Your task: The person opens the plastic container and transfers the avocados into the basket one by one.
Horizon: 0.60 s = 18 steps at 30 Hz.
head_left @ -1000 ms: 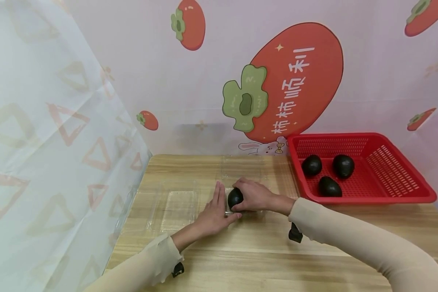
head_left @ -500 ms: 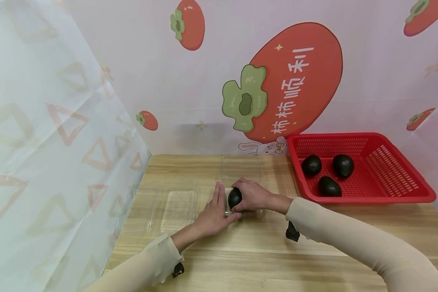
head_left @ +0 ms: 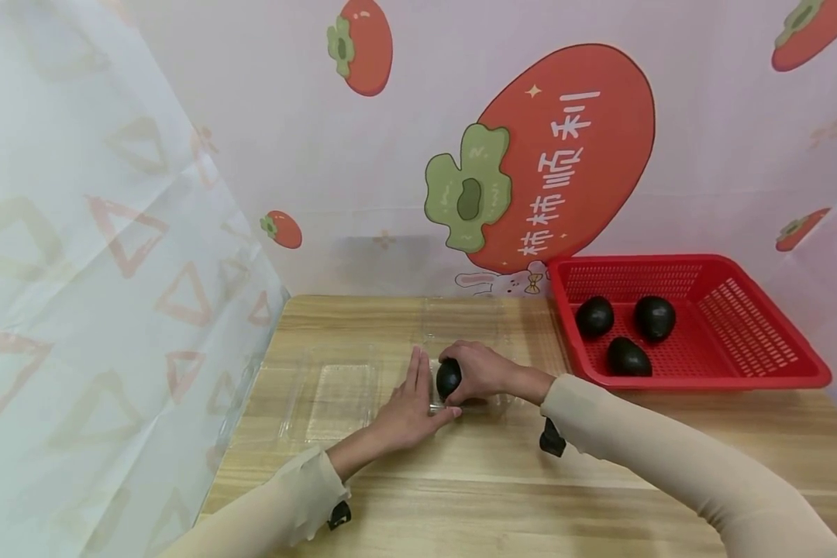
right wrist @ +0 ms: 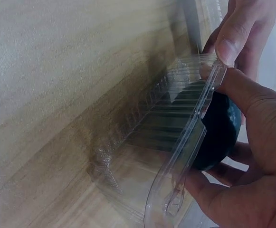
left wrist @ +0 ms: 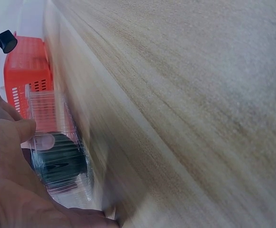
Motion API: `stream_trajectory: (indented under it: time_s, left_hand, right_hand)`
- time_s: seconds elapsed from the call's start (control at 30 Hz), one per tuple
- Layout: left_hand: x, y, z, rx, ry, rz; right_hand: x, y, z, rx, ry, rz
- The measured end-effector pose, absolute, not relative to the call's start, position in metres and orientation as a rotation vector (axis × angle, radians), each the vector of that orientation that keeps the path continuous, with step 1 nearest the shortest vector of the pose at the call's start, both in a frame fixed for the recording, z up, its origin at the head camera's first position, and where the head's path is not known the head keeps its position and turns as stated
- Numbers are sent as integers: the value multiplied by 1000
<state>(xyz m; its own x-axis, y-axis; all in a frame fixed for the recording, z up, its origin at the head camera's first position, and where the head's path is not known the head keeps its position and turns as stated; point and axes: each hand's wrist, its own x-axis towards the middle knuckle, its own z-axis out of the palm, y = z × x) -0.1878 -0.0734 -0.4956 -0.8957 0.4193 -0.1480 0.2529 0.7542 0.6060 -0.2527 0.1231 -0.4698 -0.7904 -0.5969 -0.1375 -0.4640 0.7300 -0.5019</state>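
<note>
My right hand (head_left: 484,372) grips a dark avocado (head_left: 449,377) from its right side, thumb and fingers curled round it. The avocado sits partly inside a clear plastic clamshell box (right wrist: 176,128), below the level of its rim in part. My left hand (head_left: 408,411) lies along the box's left side with its fingers straight. Its thumb (right wrist: 228,50) touches the box's rim at the near corner. Behind, the box's clear lid (head_left: 463,318) lies opened back on the table. Through the ribbed wall the avocado (left wrist: 59,164) also shows in the left wrist view.
To the left, another clear plastic box (head_left: 339,403) stands open on the wooden table (head_left: 460,496). A red plastic basket (head_left: 704,382) at the right holds three avocados (head_left: 628,356). A printed cloth backdrop (head_left: 390,170) rises behind the table.
My right forearm has shifted slightly left, and the avocado has edged a touch left with that hand. The left hand stays in place.
</note>
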Motion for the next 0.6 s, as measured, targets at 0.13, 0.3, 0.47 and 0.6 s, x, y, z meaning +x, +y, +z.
stream_trajectory:
  time_s: [0.13, 0.3, 0.47, 0.6]
  left_hand:
    - [-188, -73, -495, 528, 2675, 868]
    - [-188, -74, -494, 541, 2674, 874]
    - [-188, -75, -494, 550, 2672, 873]
    - [-188, -75, -495, 548, 2670, 866]
  right_hand:
    - [-254, 125, -470, -858, 2640, -654]
    - [-256, 128, -470, -896, 2635, -673]
    - [-257, 131, -473, -916, 2631, -710]
    - [-256, 134, -477, -915, 2634, -738]
